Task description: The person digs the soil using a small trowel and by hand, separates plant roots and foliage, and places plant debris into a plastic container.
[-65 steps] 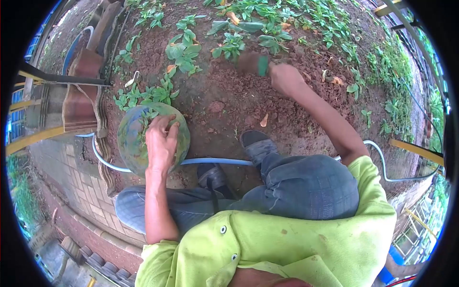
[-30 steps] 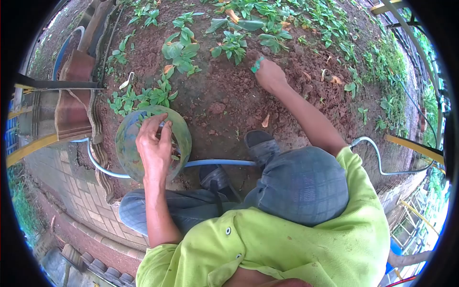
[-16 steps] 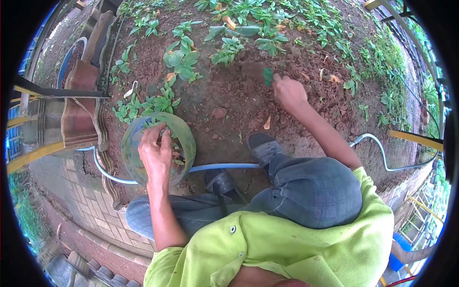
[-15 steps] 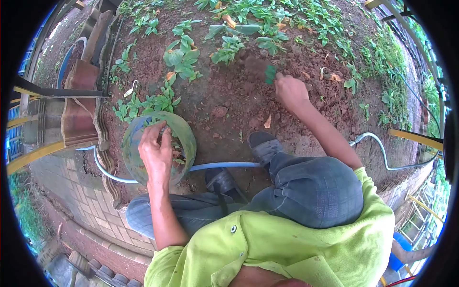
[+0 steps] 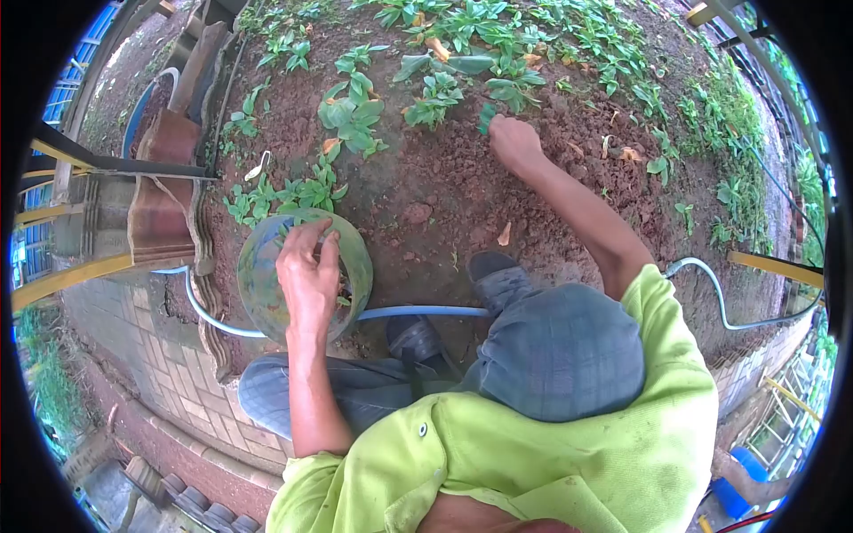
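My left hand [image 5: 308,271] is over the mouth of a dirt-smeared bucket [image 5: 360,266], its wrist crossing the near rim. Its fingers are loosely bent, with the thumb apart, and I see nothing held between them. Bits of green leaf show inside the bucket, partly hidden by the hand. Further out, my right hand [image 5: 517,142] is closed around a small green tool [image 5: 486,118]. The tool's working end is hard to make out against the reddish-brown soil [image 5: 569,147]. Leafy green plants [image 5: 515,86] stand just beyond that hand.
A blue hose [image 5: 418,311] runs along the soil by my shoes [image 5: 502,280]. Low plants [image 5: 351,115] grow left of the dug soil. Curved roof tiles [image 5: 164,191] edge the bed at left, beside brick paving [image 5: 169,355]. A yellow bar [image 5: 773,268] juts in at right.
My right hand has moved left and farther out with the green tool, closer to the plants. My left hand stays over the bucket. The whole view has shifted slightly.
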{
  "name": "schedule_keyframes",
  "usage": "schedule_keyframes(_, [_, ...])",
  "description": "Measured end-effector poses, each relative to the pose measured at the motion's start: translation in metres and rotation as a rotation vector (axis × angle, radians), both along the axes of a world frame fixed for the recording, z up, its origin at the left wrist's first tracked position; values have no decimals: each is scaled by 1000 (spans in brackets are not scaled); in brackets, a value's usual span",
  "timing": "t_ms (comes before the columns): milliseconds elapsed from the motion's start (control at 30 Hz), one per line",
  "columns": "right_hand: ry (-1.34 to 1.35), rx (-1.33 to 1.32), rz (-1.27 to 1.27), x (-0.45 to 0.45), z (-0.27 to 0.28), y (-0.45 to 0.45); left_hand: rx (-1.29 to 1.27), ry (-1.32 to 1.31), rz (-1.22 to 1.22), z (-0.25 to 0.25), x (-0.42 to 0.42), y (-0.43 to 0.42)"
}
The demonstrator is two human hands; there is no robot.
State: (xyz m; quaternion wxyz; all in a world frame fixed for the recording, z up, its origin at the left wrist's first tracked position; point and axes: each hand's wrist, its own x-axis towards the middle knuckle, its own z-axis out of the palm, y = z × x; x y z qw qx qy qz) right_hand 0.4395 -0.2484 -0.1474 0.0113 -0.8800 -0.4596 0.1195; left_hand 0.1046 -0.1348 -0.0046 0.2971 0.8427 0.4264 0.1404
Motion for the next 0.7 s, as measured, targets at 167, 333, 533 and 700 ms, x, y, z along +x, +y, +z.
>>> schedule_keyframes(167, [-136, 56, 116, -14, 7, -39, 40, -48, -9, -9, -7, 4])
schedule_keyframes(333, [37, -100, -108, -14, 33, -35, 54, -26, 2, -12, -18, 10])
schedule_keyframes(533, [97, -153, -128, -27, 40, -43, 92, -31, -8, -12, -24, 12])
schedule_keyframes(700, [-242, -221, 41, -52, 49, -25, 80, -45, 12, -11, -24, 13])
